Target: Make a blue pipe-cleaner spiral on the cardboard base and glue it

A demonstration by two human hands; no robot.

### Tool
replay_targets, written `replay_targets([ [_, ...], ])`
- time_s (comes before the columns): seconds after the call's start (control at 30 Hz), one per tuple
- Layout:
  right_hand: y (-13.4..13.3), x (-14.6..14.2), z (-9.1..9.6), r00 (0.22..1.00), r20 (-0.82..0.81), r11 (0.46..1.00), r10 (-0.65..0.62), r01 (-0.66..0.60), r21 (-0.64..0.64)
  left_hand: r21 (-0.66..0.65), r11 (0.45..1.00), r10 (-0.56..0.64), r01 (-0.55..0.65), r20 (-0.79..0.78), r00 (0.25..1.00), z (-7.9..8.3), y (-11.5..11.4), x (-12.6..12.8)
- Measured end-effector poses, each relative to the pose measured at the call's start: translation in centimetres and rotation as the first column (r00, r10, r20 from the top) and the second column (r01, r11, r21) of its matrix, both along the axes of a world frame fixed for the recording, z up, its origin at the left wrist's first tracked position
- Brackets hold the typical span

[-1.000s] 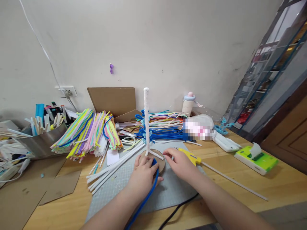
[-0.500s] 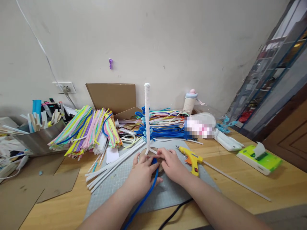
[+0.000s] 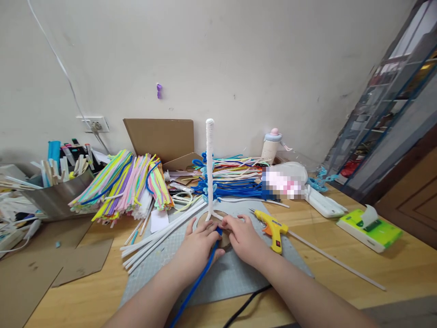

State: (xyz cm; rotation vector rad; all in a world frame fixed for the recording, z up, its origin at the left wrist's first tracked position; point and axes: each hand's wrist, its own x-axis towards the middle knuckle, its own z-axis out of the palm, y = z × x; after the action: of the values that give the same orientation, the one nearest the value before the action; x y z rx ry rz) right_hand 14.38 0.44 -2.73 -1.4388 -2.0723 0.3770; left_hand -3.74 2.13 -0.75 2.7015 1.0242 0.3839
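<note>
A white fuzzy post (image 3: 209, 164) stands upright on a round cardboard disc (image 3: 206, 217) on a grey cutting mat (image 3: 232, 273). My left hand (image 3: 197, 248) rests on the disc with its fingers curled over the end of a blue pipe cleaner (image 3: 196, 284) that runs back under my forearm. My right hand (image 3: 243, 239) lies beside it on the disc's right side, its fingertips pressed to the blue end near the post's foot.
A yellow glue gun (image 3: 273, 226) lies right of my hands, its black cord (image 3: 246, 304) trailing toward me. Piles of coloured pipe cleaners (image 3: 126, 187), white ones (image 3: 160, 234), a cardboard box (image 3: 160, 139), a metal bin (image 3: 54, 198) and a green tape dispenser (image 3: 370, 228) crowd the wooden table.
My right hand let go of the glue gun and moved left onto the disc beside my left hand. The glue gun now lies on the mat.
</note>
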Motion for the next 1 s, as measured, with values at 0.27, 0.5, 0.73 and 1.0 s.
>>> replay_targets([
  [0.27,-0.2,0.2,-0.1,1.000,0.025,1.000,-0.001,0.001,0.013,0.035,0.999,-0.030,0.028,0.054,0.998,-0.4,1.8,-1.1],
  [0.5,-0.1,0.2,-0.3,1.000,0.009,0.999,0.011,-0.012,0.041,-0.032,0.997,-0.069,0.073,0.112,0.991,-1.6,3.9,-1.9],
  [0.73,-0.1,0.4,-0.1,0.998,0.006,0.991,-0.068,0.067,0.115,-0.017,0.997,-0.074,0.077,0.119,0.990,-1.7,4.0,-2.3],
  [1.0,-1.0,-0.2,0.5,0.995,0.089,0.993,0.051,-0.060,0.105,-0.020,0.997,-0.078,0.081,0.094,0.992,-1.4,3.8,-2.2],
])
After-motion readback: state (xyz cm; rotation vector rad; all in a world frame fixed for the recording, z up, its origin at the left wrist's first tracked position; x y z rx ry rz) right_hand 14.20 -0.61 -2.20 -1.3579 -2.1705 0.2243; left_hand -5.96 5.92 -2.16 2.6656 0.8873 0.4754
